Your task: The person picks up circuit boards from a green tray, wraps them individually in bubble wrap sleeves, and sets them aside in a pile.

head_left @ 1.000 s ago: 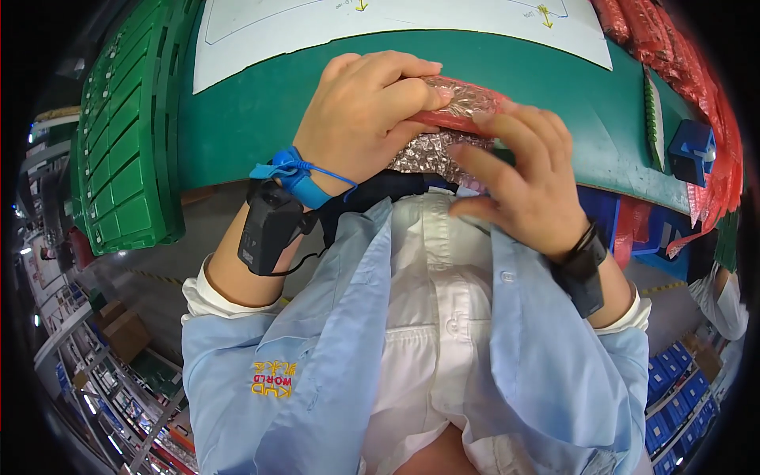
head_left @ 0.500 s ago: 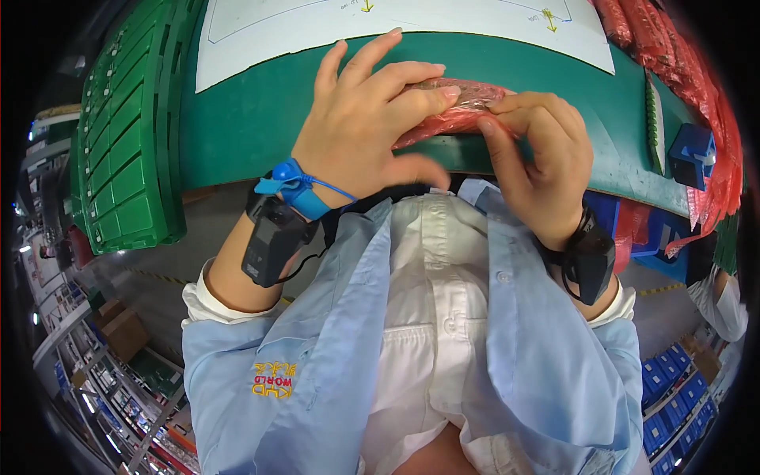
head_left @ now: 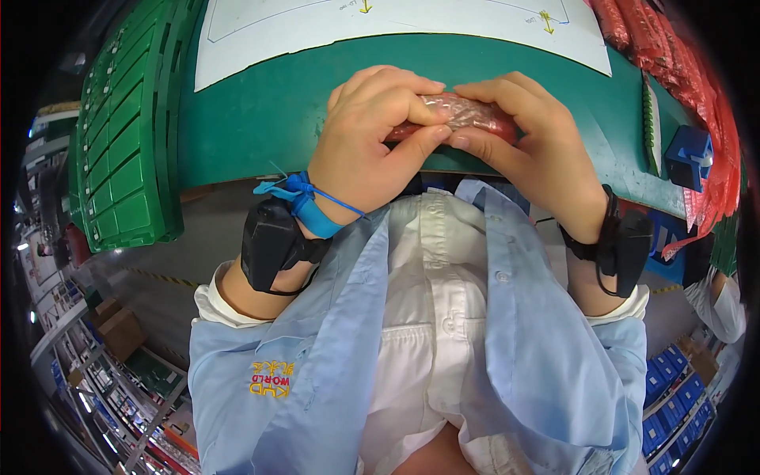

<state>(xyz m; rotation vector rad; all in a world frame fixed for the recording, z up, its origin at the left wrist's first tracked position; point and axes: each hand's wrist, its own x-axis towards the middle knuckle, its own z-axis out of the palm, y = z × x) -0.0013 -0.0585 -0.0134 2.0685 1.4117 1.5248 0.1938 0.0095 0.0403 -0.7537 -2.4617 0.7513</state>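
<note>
A rolled bundle in red see-through plastic film [head_left: 473,115] is gripped between my two hands just above the near edge of the green tabletop [head_left: 261,131]. Around its left end, my left hand [head_left: 378,131] is closed, thumb below and fingers on top. My right hand [head_left: 546,138] wraps the right end in the same way, and both thumb tips meet at the middle of the bundle. What lies inside the film cannot be made out clearly. A blue strap [head_left: 317,214] is round my left wrist, and black devices are fastened to both forearms.
A large white sheet with drawn lines [head_left: 412,20] lies across the far side of the table. Green plastic crates [head_left: 127,134] stand at the left. Red plastic-wrapped bundles [head_left: 681,71], a green strip [head_left: 651,123] and a blue holder [head_left: 687,158] are at the right.
My left hand's fingers, spread before, have closed round the bundle. My right hand has gone from pinching the film to wrapping its right end. The bundle now looks more compact.
</note>
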